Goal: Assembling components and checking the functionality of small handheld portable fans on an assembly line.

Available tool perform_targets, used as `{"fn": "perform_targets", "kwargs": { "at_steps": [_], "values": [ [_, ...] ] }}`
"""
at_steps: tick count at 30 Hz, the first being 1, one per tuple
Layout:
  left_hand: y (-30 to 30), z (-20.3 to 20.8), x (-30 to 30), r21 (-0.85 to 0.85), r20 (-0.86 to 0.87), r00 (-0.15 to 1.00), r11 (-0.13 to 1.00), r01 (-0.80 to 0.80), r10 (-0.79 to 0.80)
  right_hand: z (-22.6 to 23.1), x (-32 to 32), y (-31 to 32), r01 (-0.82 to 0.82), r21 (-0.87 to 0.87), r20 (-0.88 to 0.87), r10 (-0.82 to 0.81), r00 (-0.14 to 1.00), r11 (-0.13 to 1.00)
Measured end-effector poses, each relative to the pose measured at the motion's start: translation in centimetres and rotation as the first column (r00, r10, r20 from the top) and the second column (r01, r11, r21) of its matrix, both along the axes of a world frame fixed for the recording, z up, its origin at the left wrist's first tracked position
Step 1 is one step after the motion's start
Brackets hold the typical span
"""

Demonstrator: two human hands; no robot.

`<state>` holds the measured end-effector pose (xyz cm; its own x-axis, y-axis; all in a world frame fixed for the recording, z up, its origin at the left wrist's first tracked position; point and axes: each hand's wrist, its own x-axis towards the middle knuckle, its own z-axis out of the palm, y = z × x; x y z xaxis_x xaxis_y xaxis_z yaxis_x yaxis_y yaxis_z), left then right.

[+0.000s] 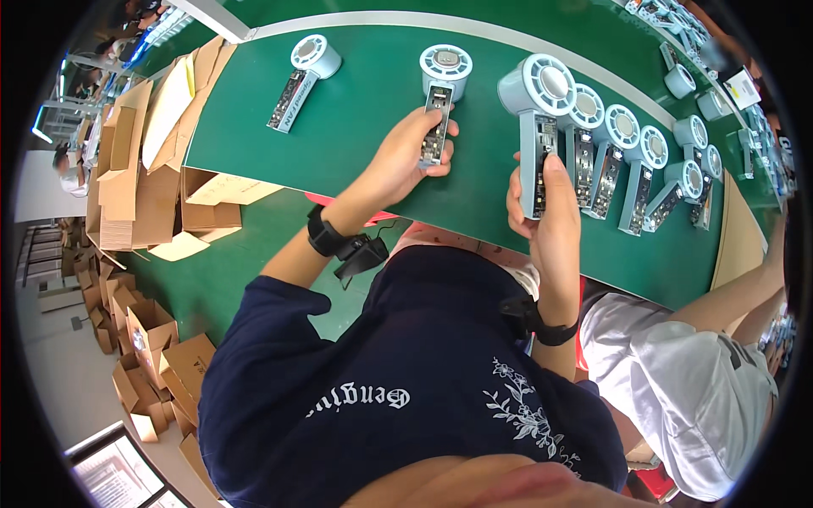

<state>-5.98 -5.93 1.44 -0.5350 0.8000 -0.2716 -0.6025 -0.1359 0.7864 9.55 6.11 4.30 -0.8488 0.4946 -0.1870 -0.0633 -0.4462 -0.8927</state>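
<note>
My left hand [401, 154] is closed round the handle of a pale blue handheld fan [446, 74], its round head pointing away from me. The handle's open face shows a circuit board, with my thumb against it. In my right hand [555, 203] is a second handheld fan [537, 89], gripped low on its handle with the thumb on the exposed board. This one looks closer to the camera. To the left, another handheld fan [314, 56] lies alone on the green table [356, 93]. Several more fans [624, 127] lie in a row just right of my right hand.
Open cardboard boxes [140, 182] stand by the table's left end, with more boxes [152, 339] on the floor behind. A person in white clothing [677, 381] sits close on my right, arms at the table. A pale rail [406, 19] runs along the table's far edge.
</note>
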Motion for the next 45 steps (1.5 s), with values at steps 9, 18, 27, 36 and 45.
{"fn": "perform_targets", "kwargs": {
  "at_steps": [9,18,27,36,45],
  "values": [
    [1.9,-1.5,4.7,0.243,-0.240,0.956,0.964,-0.107,0.167,-3.2,-1.4,-1.1,0.061,0.091,-0.040,-0.058,0.998,0.994],
    [2.7,-1.9,5.5,0.227,-0.332,0.918,0.963,-0.147,0.219,-4.4,-1.7,-0.7,0.061,0.108,-0.023,-0.059,0.998,0.992],
    [2.4,-2.1,5.3,0.286,-0.307,0.928,0.950,-0.123,0.212,-4.0,-2.0,-1.3,0.132,0.217,-0.006,-0.134,0.991,0.967],
    [2.4,-1.9,5.5,0.227,-0.376,0.901,0.964,-0.135,0.215,-4.5,-1.9,-1.1,0.118,0.182,-0.022,-0.116,0.993,0.976],
    [2.7,-2.0,5.5,0.228,-0.375,0.902,0.964,-0.135,0.215,-4.4,-1.7,-0.9,0.099,0.172,-0.021,-0.097,0.995,0.980]
  ]
}}
